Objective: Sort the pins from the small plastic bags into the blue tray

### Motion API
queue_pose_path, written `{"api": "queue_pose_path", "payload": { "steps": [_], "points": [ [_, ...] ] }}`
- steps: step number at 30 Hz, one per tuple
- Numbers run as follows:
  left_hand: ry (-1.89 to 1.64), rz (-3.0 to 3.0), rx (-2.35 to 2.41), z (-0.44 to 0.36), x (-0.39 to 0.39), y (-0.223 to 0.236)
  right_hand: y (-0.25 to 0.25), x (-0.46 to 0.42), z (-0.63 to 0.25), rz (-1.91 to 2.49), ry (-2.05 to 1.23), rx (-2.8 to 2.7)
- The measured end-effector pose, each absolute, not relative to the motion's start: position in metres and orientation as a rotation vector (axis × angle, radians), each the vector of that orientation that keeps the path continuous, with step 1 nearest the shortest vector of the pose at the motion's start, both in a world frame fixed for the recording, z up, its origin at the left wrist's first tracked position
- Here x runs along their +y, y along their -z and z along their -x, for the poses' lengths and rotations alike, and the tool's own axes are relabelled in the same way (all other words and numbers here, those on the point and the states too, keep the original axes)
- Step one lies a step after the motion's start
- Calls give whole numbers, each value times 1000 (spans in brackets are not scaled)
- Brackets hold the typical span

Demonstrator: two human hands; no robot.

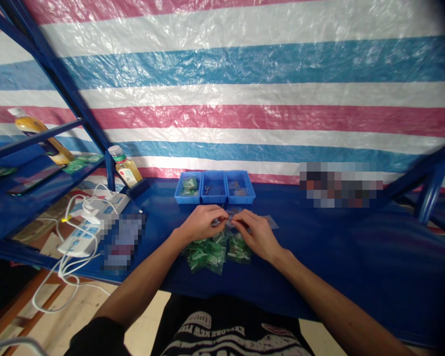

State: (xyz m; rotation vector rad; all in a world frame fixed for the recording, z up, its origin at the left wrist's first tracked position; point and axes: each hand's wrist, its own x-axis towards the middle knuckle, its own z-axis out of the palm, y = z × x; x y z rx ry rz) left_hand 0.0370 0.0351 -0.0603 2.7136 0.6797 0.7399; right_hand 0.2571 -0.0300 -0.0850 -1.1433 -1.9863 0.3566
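My left hand and my right hand meet over the blue table, fingers pinched together on a small clear plastic bag held between them. Just below my hands lies a pile of small bags with green contents. Behind my hands stand three small blue bins in a row; the left one holds green packets, the others hold small dark parts.
A juice bottle stands at the table's back left. White power strips with cables lie on the left edge. A blue shelf frame with another bottle is at left. A striped tarp hangs behind.
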Motion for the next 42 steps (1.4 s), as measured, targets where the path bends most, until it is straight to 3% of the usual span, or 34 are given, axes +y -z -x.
{"api": "queue_pose_path", "payload": {
  "steps": [42],
  "points": [
    [-752,-2740,627,-41,36,66,92,-26,-256,1099,-374,-1946]
  ]
}}
